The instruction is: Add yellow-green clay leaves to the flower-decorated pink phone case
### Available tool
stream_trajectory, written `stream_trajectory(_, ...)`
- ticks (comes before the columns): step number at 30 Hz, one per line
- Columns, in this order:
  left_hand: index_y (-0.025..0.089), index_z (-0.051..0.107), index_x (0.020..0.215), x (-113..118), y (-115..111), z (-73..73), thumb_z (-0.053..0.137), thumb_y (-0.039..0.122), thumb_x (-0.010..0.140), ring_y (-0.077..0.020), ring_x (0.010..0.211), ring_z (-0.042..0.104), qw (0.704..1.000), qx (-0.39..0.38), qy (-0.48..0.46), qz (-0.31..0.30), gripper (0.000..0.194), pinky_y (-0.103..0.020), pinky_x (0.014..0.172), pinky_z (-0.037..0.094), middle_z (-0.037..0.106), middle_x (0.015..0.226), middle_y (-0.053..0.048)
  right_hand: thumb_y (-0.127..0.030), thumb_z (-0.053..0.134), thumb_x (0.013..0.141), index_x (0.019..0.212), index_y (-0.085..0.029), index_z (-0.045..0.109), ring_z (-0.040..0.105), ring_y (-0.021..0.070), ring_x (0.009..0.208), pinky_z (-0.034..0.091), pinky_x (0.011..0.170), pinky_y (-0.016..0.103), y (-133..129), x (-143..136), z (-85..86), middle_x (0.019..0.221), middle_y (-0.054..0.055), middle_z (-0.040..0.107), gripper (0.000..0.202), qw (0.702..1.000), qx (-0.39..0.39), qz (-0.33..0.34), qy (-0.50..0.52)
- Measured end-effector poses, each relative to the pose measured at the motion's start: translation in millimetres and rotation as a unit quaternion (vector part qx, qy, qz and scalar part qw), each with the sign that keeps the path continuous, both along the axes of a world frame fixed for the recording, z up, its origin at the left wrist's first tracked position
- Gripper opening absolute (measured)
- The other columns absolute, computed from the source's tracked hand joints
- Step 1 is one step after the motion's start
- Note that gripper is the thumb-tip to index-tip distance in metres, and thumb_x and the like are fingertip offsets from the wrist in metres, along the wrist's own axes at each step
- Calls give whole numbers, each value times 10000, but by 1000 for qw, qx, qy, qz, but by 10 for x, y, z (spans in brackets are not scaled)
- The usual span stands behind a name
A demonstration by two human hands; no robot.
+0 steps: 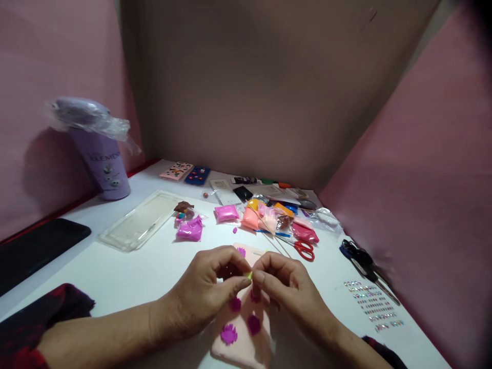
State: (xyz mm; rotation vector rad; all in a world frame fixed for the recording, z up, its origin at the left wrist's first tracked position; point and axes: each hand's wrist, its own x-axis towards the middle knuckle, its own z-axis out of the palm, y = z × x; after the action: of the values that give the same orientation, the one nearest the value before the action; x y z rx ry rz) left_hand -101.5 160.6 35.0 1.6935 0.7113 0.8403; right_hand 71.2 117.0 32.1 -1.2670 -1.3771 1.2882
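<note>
Both hands meet above a pale peach clay-covered phone case on the white table. Between the fingertips of my left hand and my right hand is a small yellow piece of clay, pinched from both sides. Purple clay flowers dot the case, among them one near its lower left and a rounder purple piece to its right. Another purple flower shows near the far end. My fingers hide the middle of the case.
Packets of coloured clay, red-handled scissors and wooden sticks lie beyond the hands. A clear phone case, black phone and purple tumbler stand left. Gem stickers and keys lie right.
</note>
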Motion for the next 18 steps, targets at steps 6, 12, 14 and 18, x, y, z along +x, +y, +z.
stream_trajectory(6,131,640,693,-3,0,-9,624,186,756,-115,637,544,999,41,3,17,86,-229,593,428,608,684,-15,-287,581,846,727,-140,573,470,80,560,342,514,193,-17,12,-3,625,-9,570,189,1000,13,7,-23)
stream_trajectory(12,142,603,873,-5,27,-22,621,271,796,-99,630,548,994,-95,-45,-23,151,-209,574,445,596,726,4,-271,577,841,731,-148,559,487,98,604,378,563,213,2,26,13,643,-13,552,166,999,34,-12,-30)
stream_trajectory(14,138,590,834,-5,33,-24,604,322,814,-90,579,542,990,-131,-37,-30,186,-202,540,435,577,678,15,-268,573,843,731,-150,557,475,96,598,374,561,214,-3,21,18,635,-19,539,163,999,40,-13,-34)
stream_trajectory(18,128,574,761,-1,37,-45,644,333,782,-79,519,530,986,-161,-15,-34,218,-180,478,399,562,621,23,-273,563,853,737,-153,570,471,100,595,371,558,217,-17,8,27,625,-22,529,167,997,53,-1,-58)
